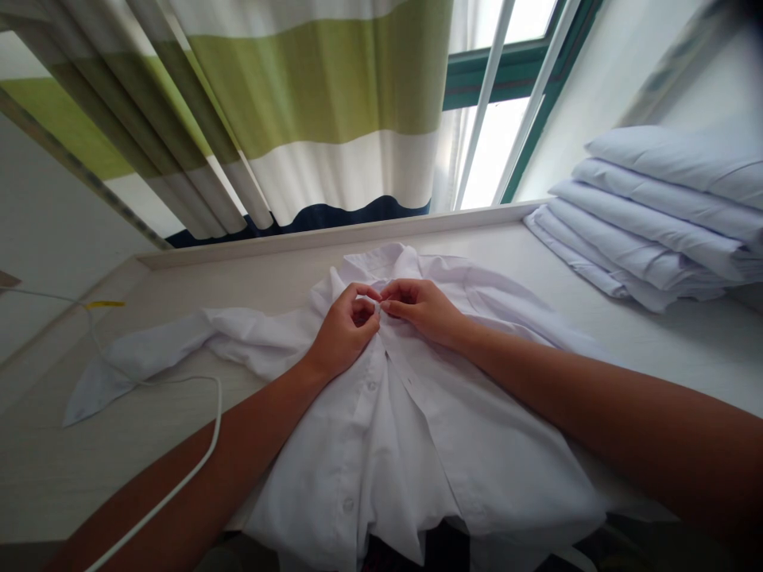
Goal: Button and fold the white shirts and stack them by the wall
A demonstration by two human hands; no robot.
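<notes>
A white button-up shirt (501, 437) lies front up before me, its collar (381, 258) toward the window and its hem over the near table edge. Below my hands the two front edges spread apart, with buttons showing on the left one and buttonholes on the right. My left hand (351, 322) pinches the left front edge high on the chest. Right beside it, my right hand (420, 306) pinches the other edge, fingertips nearly touching the left ones. The button between the fingertips is mostly hidden. One sleeve (160, 342) stretches out to the left.
A stack of folded white shirts (661, 214) stands at the back right. A white cable (218, 413) loops across the left, over my left forearm. The pale table (286, 270) has a raised rim at the back, below a striped curtain (334, 95) and a window.
</notes>
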